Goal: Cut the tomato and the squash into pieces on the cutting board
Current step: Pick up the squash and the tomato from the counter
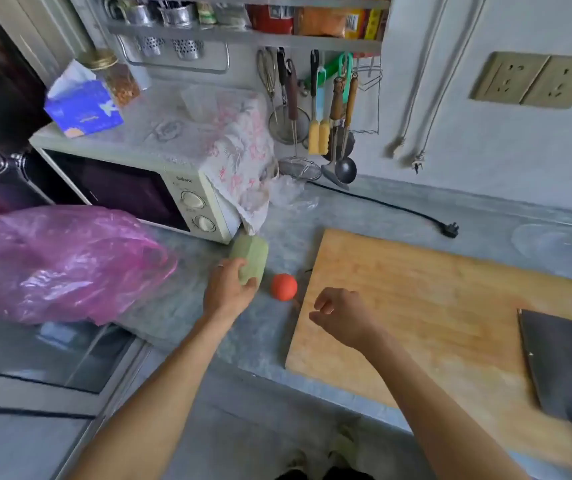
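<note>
A pale green squash piece (251, 258) stands on the grey counter in front of the microwave, and my left hand (227, 291) grips its near end. Just right of it a small red tomato (284, 287) lies on the counter, apart from both hands. My right hand (341, 318) hovers over the left edge of the wooden cutting board (433, 306), fingers loosely curled and holding nothing. A dark cleaver (558, 363) lies on the board's right side.
A pink plastic bag (59, 265) sits at the left. The white microwave (146, 188), draped with a floral cloth (239, 157), stands behind the squash. Utensils (326, 123) hang on the wall. A black power plug (449, 230) lies behind the board.
</note>
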Available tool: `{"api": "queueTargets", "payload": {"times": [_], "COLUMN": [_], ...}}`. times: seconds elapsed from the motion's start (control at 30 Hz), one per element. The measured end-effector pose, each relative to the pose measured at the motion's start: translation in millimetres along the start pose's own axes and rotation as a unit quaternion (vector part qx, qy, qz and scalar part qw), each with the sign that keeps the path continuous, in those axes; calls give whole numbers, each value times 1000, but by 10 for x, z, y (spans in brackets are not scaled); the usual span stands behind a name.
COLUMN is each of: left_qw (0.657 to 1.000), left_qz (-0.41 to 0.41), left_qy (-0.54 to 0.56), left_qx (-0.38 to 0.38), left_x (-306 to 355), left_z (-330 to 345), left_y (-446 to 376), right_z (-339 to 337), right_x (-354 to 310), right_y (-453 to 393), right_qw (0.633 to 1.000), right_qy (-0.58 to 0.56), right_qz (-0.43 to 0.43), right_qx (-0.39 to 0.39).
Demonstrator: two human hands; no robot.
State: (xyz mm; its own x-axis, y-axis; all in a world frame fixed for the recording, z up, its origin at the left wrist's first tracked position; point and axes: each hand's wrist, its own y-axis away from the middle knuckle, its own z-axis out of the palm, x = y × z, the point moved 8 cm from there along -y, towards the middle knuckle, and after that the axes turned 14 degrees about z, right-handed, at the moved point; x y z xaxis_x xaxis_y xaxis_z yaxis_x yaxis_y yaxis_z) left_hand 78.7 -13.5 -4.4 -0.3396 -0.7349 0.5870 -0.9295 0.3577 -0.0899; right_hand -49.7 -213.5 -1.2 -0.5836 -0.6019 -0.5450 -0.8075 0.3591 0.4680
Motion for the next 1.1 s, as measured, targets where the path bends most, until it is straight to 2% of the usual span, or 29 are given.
{"api": "queueTargets", "payload": {"times": [0.1,0.3,0.4,0.5,0.67,0.77,0.83,0.97,1.1], "left_qw": [996,983,984,974,921,898,888,877,882], "left_qz": [-37,-126,-151,-186,-243,-266,-266,-268,-255], "left_qy": [-73,-74,-7,123,302,347,367,392,393], "left_qx": [-42,-108,-92,-41,32,58,75,74,49], "left_x": [-21,-284,-454,-581,-815,-911,-886,-820,-658], "left_z": [69,282,387,365,236,148,110,111,161], "left_y": [-311,-600,-599,-545,-209,-23,29,140,141], "right_z": [55,155,159,226,551,787,837,852,468], "right_x": [40,12,-70,-230,-542,-686,-718,-701,-576], "right_y": [-195,-418,-540,-664,-880,-1010,-1094,-1126,-910], "right_qw": [1000,1000,999,998,983,950,938,957,994], "right_qy": [7,17,17,48,179,311,348,291,94], "right_qz": [3,18,38,38,26,3,0,4,20], "right_qx": [-4,-4,0,4,-17,-8,4,-5,56]}}
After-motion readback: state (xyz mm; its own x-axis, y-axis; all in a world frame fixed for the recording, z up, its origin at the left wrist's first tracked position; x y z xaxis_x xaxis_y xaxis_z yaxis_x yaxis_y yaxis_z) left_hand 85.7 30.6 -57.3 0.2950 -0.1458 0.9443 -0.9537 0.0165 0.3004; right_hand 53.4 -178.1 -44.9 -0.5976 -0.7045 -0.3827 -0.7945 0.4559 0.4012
